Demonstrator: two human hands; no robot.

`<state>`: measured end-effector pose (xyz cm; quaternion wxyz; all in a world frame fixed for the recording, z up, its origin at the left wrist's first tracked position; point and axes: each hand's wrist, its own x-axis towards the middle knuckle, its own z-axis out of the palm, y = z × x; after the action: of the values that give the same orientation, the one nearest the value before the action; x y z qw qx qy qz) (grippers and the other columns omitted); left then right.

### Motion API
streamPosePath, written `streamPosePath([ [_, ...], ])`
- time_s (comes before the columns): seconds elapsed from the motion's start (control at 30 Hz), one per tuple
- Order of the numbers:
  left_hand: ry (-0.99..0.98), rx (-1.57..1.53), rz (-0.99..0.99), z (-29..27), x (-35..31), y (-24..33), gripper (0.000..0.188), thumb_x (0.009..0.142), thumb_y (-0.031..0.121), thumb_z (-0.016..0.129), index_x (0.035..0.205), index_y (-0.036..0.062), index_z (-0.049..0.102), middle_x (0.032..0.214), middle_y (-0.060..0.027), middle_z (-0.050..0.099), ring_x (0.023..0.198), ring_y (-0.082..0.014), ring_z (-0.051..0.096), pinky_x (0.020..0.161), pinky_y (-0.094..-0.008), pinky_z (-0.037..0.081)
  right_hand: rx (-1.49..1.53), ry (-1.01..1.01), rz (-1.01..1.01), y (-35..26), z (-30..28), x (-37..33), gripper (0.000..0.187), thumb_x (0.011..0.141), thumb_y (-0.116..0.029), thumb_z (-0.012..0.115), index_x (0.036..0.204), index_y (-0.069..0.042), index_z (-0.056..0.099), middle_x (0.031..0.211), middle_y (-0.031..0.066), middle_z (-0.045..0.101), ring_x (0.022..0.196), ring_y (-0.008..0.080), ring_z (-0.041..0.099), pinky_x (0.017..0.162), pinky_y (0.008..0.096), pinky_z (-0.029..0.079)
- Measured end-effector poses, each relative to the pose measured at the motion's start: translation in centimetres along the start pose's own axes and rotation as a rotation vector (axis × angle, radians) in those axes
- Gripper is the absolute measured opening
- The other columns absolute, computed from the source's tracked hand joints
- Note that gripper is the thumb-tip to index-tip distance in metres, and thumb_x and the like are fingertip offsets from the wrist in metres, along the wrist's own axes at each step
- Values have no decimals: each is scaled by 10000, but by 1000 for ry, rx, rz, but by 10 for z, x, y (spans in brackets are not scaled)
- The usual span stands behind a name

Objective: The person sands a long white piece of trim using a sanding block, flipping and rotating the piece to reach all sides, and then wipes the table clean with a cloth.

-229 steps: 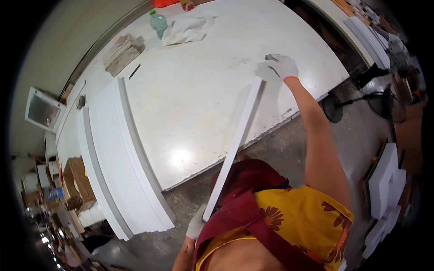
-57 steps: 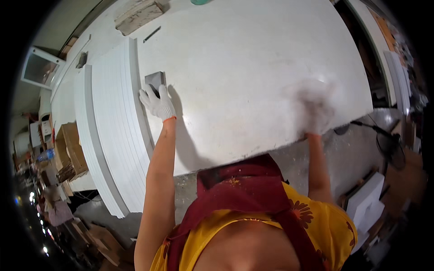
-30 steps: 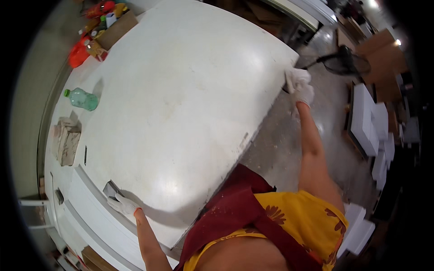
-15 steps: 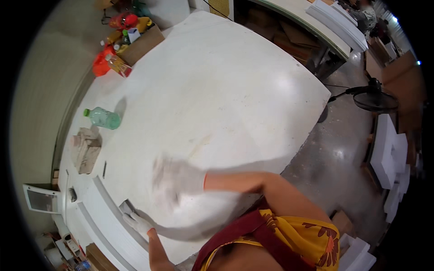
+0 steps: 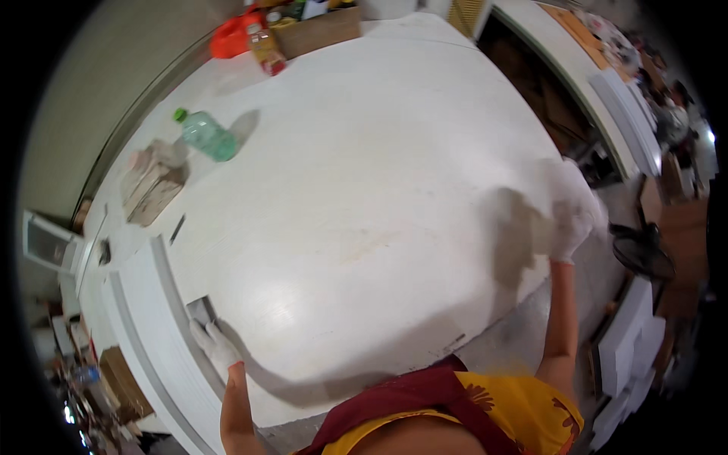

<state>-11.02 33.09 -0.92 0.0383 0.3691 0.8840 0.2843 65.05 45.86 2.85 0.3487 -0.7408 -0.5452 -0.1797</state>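
Observation:
My left hand [image 5: 215, 346], in a white glove, rests at the edge of a long white moulded strip [image 5: 155, 292]. Its fingers are stretched out and hold nothing that I can see. Just past the fingertips a small flat grey piece [image 5: 201, 309] lies on the white table [image 5: 341, 174], against the strip. Far to the right, my right hand [image 5: 572, 216], also gloved in white, is above the table's right edge. Motion smears it, so I cannot make out its fingers or anything in them. Its shadow falls on the tabletop.
A green-capped bottle [image 5: 208, 136] lies at the left, near a stained block [image 5: 154, 186]. A dark thin tool [image 5: 177, 229] lies near the strip. At the back stand a cardboard box [image 5: 318, 34] and a juice bottle [image 5: 265, 49]. A black fan [image 5: 643, 252] stands beyond the right edge.
My right hand has swept from the middle of the table out to its right edge. My left hand stays by the strip and the grey piece. The view has shifted.

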Motion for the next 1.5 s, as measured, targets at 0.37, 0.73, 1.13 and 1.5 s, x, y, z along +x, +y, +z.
streamPosePath([
  [0.37, 24, -3, 9, 9, 4, -20, 600, 1100, 306, 438, 1582, -41, 362, 1645, -226, 355, 1521, -379, 333, 1246, -416, 281, 1210, -780, -1086, -439, 154, -109, 313, 859, -296, 683, 1162, -229, 716, 1249, 53, 685, 1252, 340, 577, 1024, 477, 495],
  [0.73, 37, 62, -14, 6, -1, -30, 596, 1128, 313, 407, 1592, -53, 326, 1641, -233, 340, 1465, -357, 413, 1178, -395, 417, -133, -289, -337, -212, 356, 180, 461, 1016, -369, 461, 1378, -158, 650, 1405, 154, 636, 1322, 351, 574, 1130, 508, 437],
  [1.13, 81, 49, 19, 0, -5, -35, 600, 1123, 376, 440, 1588, 2, 378, 1614, -204, 407, 1460, -354, 437, 1203, -410, 402, -620, -202, 471, 138, 48, 28, 344, 1005, -333, 514, 1105, -84, 729, 1020, 223, 745, 977, 455, 705, 859, 562, 536],
  [1.5, -99, -603, -71, -16, -9, 0, 666, 1023, 112, 529, 1609, -55, 262, 1626, -208, 334, 1418, -308, 420, 1127, -389, 437, 128, 92, 593, 210, -92, -154, 362, 1043, -178, 578, 1340, 14, 653, 1272, 152, 707, 1142, 257, 675, 1002, 354, 511],
])
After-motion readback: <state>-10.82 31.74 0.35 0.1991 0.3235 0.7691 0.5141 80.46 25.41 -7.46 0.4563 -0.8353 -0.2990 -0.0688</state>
